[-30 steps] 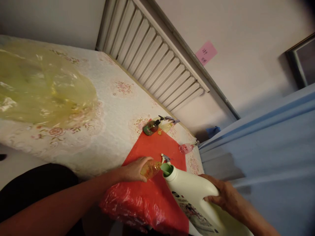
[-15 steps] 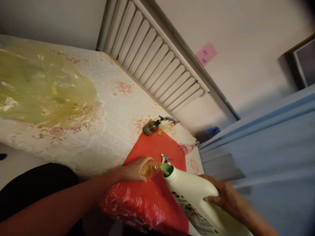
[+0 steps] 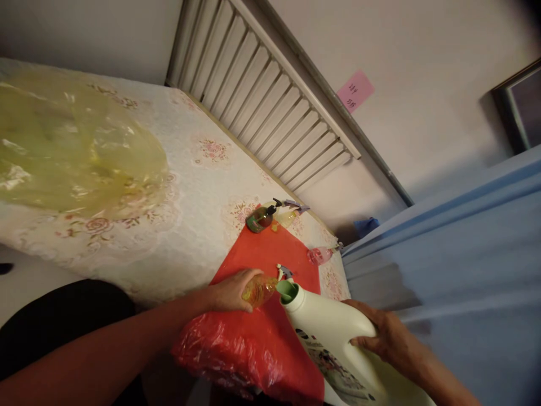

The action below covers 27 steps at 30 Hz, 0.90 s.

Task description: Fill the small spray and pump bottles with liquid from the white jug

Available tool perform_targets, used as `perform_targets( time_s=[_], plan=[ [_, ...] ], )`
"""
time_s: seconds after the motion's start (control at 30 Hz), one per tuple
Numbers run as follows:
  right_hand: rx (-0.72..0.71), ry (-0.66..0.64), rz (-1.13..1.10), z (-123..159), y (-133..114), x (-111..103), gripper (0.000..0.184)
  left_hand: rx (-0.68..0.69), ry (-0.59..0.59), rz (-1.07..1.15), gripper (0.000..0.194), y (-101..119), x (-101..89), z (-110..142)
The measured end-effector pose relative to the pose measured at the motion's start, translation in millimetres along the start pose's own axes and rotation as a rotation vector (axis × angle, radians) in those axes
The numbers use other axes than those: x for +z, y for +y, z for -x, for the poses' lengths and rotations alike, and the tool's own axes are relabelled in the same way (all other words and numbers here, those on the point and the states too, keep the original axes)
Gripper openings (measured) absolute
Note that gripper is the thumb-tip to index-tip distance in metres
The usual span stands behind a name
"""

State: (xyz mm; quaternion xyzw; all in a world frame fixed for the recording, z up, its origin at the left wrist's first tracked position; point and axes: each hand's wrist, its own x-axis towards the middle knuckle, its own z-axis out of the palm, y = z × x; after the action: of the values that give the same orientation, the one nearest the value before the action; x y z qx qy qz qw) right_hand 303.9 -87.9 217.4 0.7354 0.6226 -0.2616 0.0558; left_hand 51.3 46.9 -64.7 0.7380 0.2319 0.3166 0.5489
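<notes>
My left hand (image 3: 234,290) is closed around a clear bottle (image 3: 261,290) holding amber-yellow liquid. Its mouth meets the green spout of a large cream detergent jug (image 3: 329,327), which is tilted toward it. My right hand (image 3: 386,335) grips the jug by its handle; a printed label shows on the jug's side. Just behind the bottle's neck, a trigger spray head (image 3: 284,272) is on a red plastic sheet (image 3: 270,248). Whether liquid is flowing between spout and bottle I cannot make out.
A dark green pump bottle (image 3: 260,219), a pale yellow bottle (image 3: 288,217) and a pink spray bottle (image 3: 320,256) stand farther back. A yellow plastic bag (image 3: 80,152) covers the left of the flowered tablecloth (image 3: 198,208). Behind are a radiator (image 3: 270,96) and a blue curtain (image 3: 456,270).
</notes>
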Motion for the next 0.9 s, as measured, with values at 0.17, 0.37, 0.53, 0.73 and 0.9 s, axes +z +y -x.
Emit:
perform_targets(
  time_s=[0.17,0.37,0.53,0.73,0.9],
  plan=[
    [0.017,0.006,-0.01,0.3,-3.2,-0.5,0.06,-0.016,0.0,-0.003,0.091,1.8,-0.5,0.1],
    [0.019,-0.005,0.009,0.8,-4.5,-1.7,0.056,-0.013,-0.007,-0.014,0.091,2.3,-1.2,0.1],
    [0.0,-0.027,-0.005,0.5,-3.8,-2.3,0.057,-0.006,-0.005,-0.002,0.091,1.7,-1.2,-0.3],
    [0.023,-0.014,0.021,1.5,-9.1,-3.0,0.057,-0.005,0.003,-0.019,0.091,1.8,-0.4,-0.6],
    [0.012,-0.012,0.02,1.8,-8.8,-2.2,0.058,0.006,0.0,-0.012,0.091,-0.8,1.0,-1.3]
  ],
)
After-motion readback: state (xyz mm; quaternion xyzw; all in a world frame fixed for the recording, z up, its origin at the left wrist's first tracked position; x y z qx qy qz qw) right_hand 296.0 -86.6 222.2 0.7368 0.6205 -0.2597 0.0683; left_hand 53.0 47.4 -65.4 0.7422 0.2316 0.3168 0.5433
